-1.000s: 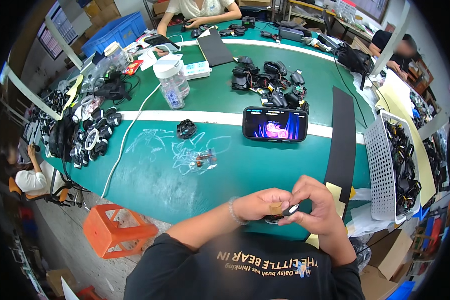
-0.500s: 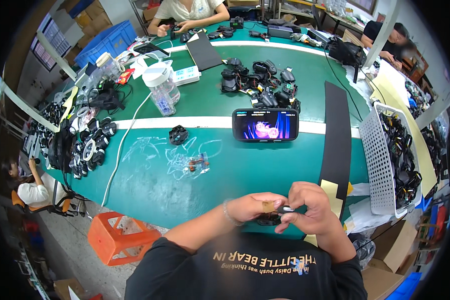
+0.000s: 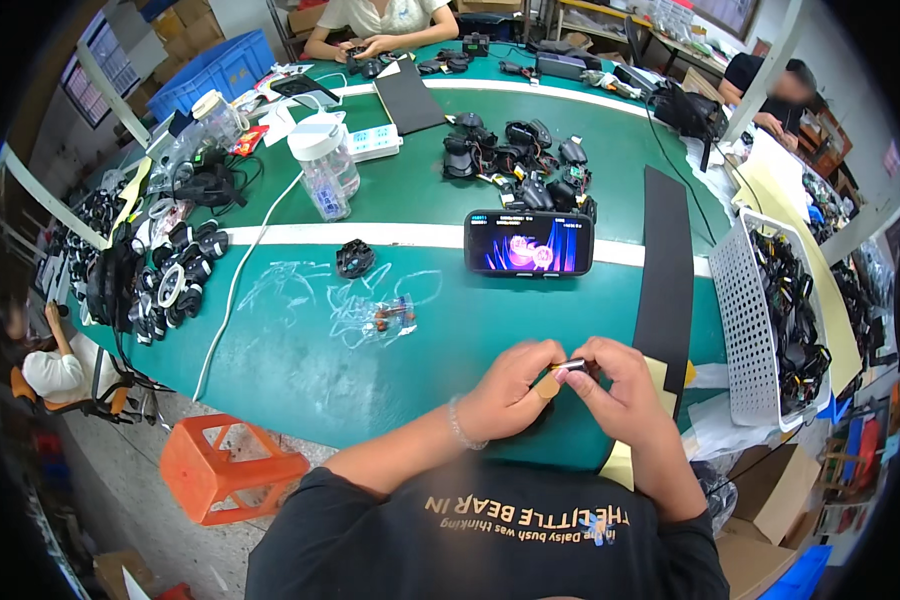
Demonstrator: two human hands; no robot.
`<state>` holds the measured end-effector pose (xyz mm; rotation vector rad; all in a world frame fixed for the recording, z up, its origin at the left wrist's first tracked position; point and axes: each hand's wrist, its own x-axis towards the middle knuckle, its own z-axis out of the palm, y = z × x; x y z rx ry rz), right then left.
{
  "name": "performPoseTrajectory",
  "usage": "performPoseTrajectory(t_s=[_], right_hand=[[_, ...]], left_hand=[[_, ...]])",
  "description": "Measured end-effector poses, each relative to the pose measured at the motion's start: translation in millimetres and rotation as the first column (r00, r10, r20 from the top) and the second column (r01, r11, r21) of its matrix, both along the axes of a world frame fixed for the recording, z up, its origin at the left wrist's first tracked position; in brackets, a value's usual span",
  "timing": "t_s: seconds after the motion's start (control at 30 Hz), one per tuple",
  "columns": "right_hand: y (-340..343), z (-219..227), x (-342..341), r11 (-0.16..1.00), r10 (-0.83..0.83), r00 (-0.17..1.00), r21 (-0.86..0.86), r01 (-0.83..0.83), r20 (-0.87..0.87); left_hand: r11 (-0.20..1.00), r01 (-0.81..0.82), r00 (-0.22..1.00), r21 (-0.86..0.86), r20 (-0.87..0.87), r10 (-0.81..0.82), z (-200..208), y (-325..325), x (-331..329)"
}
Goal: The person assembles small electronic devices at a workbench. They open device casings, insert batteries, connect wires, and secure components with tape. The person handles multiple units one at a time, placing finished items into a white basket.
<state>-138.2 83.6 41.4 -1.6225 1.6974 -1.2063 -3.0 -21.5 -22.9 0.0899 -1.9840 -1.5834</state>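
Close to my body at the table's near edge, my left hand [image 3: 518, 388] and my right hand [image 3: 620, 388] meet around a small dark part with a shiny silvery edge [image 3: 572, 366]. Both thumbs and forefingers pinch it; its exact kind is too small to tell. A tan bandage wraps my left thumb. Something dark shows below the fingers, mostly hidden by them. A phone [image 3: 528, 243] with a lit screen stands on its side beyond my hands. Left of it lie a round black part [image 3: 354, 259] and a clear plastic bag [image 3: 394, 316] with small reddish-brown pieces.
Black game-controller-like housings [image 3: 520, 165] are heaped behind the phone. A white basket [image 3: 755, 330] of black wired parts stands right, beside a long black strip [image 3: 663, 290]. A clear bottle [image 3: 322, 170], power strip [image 3: 374, 141] and orange stool [image 3: 225, 470] are left. Other people sit around.
Both hands have risen slightly away from my body, and the fingers have closed in around the small part from both sides. The view has shifted a little.
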Motion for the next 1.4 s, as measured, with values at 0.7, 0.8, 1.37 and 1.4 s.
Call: performPoseTrajectory(t_s=[0.7, 0.8, 1.37, 1.4], right_hand=[[24.8, -26.4, -8.4, 0.903, -0.325, 0.946, -0.298, 0.309, -0.006], [25.8, -32.3, -11.2, 0.893, -0.329, 0.939, -0.290, 0.344, 0.101], [29.2, -48.0, 0.9, 0.931, -0.212, 0.837, -0.156, 0.330, 0.505], [26.2, -49.4, -1.0, 0.916, -0.213, 0.843, -0.200, 0.349, 0.495]], left_hand=[[0.973, 0.098, 0.912, -0.210, 0.411, -0.003, 4.3, -0.8, -3.9], [0.999, 0.027, 0.959, -0.031, 0.283, -0.017, -6.0, -0.3, -7.4], [0.858, 0.002, 0.994, 0.514, 0.094, -0.059, 0.8, 8.5, -10.6], [0.855, 0.005, 0.995, 0.519, 0.085, -0.058, 0.4, 8.1, -10.8]])
